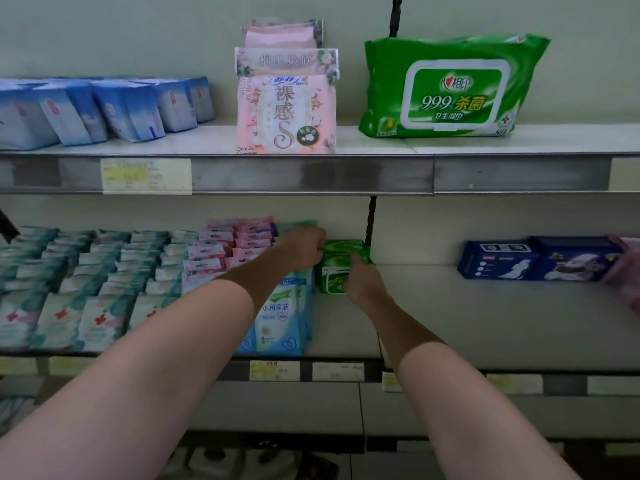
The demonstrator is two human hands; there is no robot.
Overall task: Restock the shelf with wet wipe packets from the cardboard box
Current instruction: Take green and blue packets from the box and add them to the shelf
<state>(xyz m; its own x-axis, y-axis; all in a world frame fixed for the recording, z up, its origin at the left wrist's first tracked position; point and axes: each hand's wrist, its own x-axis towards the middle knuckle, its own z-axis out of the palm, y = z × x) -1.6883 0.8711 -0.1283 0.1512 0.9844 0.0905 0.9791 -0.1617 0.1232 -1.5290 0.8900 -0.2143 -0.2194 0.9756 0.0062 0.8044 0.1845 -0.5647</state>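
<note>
Both my arms reach into the middle shelf [485, 317]. A small stack of green wet wipe packets [337, 268] stands deep on that shelf, beside the black upright post. My left hand [304, 245] grips the stack's top left edge. On the stack's right side my right hand [363, 278] holds it, fingers wrapped over the front. A large green wet wipe pack [450, 88] leans upright on the top shelf at the right. The cardboard box is not in view.
Blue-white wipe packs [280, 313] stand just left of the green stack; rows of teal and pink packets [104, 271] fill the shelf's left part. Dark blue packs [540, 259] sit far right. A pink pack [287, 112] and blue packs [104, 109] occupy the top shelf.
</note>
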